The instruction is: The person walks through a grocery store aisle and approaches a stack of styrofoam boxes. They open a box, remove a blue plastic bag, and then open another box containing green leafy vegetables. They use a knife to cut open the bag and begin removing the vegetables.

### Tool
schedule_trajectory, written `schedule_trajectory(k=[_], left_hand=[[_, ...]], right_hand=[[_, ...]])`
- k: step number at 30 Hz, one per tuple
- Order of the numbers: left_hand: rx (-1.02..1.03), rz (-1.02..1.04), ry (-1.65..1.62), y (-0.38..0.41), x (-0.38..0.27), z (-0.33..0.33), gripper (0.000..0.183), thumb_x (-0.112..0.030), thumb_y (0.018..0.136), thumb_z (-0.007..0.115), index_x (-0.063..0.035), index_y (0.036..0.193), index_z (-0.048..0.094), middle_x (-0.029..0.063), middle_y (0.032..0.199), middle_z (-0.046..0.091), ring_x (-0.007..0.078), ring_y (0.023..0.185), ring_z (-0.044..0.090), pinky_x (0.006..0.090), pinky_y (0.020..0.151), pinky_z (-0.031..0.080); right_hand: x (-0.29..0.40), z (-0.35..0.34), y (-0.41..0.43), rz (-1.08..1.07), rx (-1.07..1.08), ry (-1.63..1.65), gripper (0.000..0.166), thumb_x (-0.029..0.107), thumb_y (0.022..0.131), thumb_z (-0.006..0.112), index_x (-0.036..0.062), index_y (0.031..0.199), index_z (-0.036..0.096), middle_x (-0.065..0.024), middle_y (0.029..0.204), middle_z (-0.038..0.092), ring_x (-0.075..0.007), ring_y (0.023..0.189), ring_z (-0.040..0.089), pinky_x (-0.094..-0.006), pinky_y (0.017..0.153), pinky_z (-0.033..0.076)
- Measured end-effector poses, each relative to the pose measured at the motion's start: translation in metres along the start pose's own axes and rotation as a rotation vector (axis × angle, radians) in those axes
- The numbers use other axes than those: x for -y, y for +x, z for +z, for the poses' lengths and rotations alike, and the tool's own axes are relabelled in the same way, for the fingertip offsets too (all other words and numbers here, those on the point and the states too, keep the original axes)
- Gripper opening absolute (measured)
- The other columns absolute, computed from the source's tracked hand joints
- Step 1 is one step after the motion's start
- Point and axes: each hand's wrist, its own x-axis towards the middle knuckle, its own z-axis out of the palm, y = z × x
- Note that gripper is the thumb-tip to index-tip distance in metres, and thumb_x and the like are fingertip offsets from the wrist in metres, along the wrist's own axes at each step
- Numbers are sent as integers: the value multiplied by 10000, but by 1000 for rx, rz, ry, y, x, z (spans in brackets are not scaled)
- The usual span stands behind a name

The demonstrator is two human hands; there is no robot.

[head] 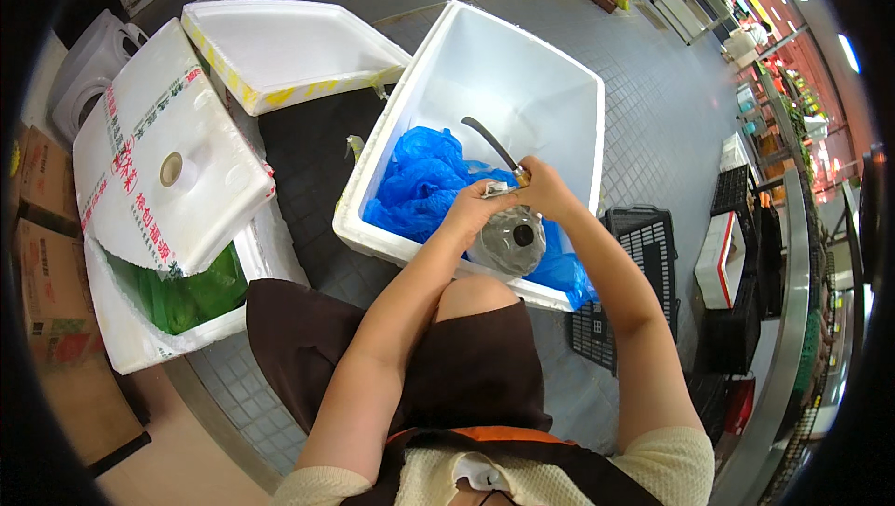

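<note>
My right hand is closed around the wooden handle of a curved knife, its dark blade pointing up and away to the left. My left hand meets it, pinching a small crumpled whitish piece, too small to identify. Just below both hands is a clear plastic container with a dark round spot; how it is supported is hidden. Beneath them stands a white foam box with blue plastic bags inside. Some blue plastic hangs over its near rim.
At left, a foam lid carrying a tape roll partly covers a foam box with green plastic inside. Another foam lid lies behind. A black plastic crate sits at right; cardboard boxes line the far left.
</note>
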Motion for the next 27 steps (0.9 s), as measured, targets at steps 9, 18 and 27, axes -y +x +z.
schedule_trajectory(k=[9, 18, 27], left_hand=[[17, -92, -122, 3, 6, 5, 120, -111, 746, 688, -47, 810, 610, 38, 784, 627, 117, 688, 588, 255, 617, 471], [-174, -62, -99, 12, 15, 3, 230, -197, 795, 640, -36, 937, 557, 45, 833, 594, 139, 724, 566, 285, 635, 457], [-36, 51, -25, 2, 14, -5, 387, -108, 718, 706, -25, 1050, 524, 80, 959, 592, 170, 852, 566, 297, 731, 471]], right_hand=[[8, -57, -43, 225, 285, 665, 396, 127, 662, 726, 35, 992, 528, -37, 786, 516, -101, 650, 492, -229, 533, 394], [28, -21, -94, -136, 89, -114, 502, 341, 554, 777, 49, 916, 587, -111, 800, 578, -294, 753, 570, -363, 664, 454], [52, -22, -86, -111, 196, -377, 431, 432, 626, 679, 47, 780, 563, -104, 739, 600, -292, 702, 591, -374, 623, 469]])
